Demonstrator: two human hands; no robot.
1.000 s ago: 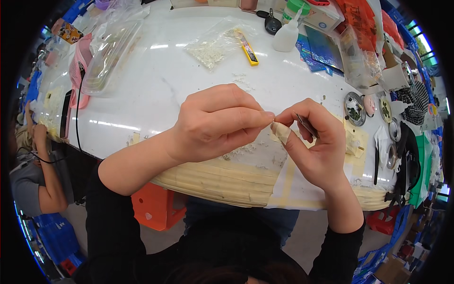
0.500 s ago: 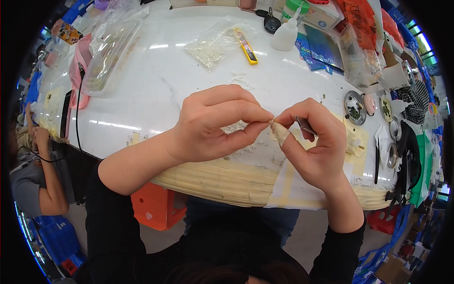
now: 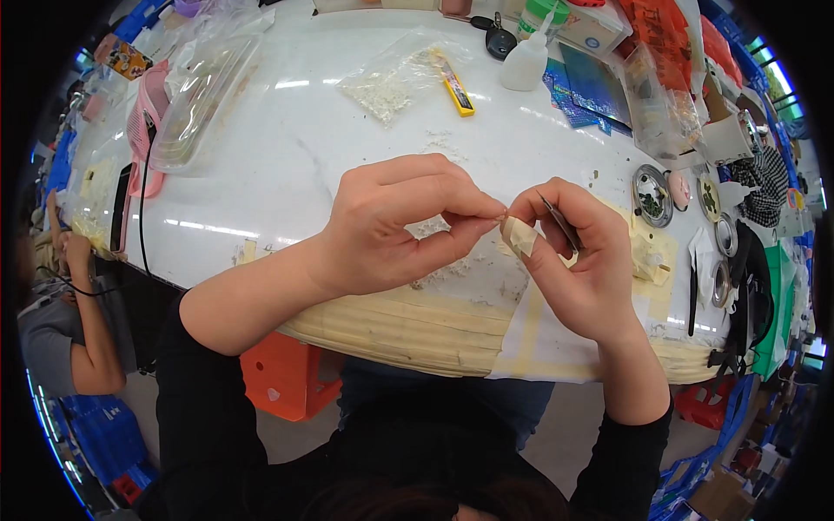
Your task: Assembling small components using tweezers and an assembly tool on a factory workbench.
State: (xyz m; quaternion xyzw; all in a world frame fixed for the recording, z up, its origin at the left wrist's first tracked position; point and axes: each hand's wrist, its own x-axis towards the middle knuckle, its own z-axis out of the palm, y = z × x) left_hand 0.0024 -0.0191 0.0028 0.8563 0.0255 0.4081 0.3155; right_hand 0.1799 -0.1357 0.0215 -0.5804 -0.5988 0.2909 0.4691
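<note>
Nearside of white bottle [image 3: 524,66]: left hand [image 3: 404,221] and right hand [image 3: 580,269] meet, fingers pinched together, can't tell on what. Right also clamps thin metal tool [image 3: 562,226], presumably keeping it handy.

I find the worktop [image 3: 287,148] white and glossy, its near edge covered with layered pale-yellow tape [image 3: 408,332]. A white sheet [image 3: 534,354] overlaps that edge at right. White crumbs [image 3: 440,141] lie scattered. Toward the far side, my feed shows a clear bag [image 3: 408,57] of white flakes [image 3: 380,100], a yellow case [image 3: 455,92], a white squeeze bottle [image 3: 523,69], a dark key fob [image 3: 499,43] and blue packets [image 3: 595,82]. I log a round metal dish [image 3: 667,204] of green bits [image 3: 650,207] at right, a clear plastic tray [image 3: 193,126] at left.
</note>
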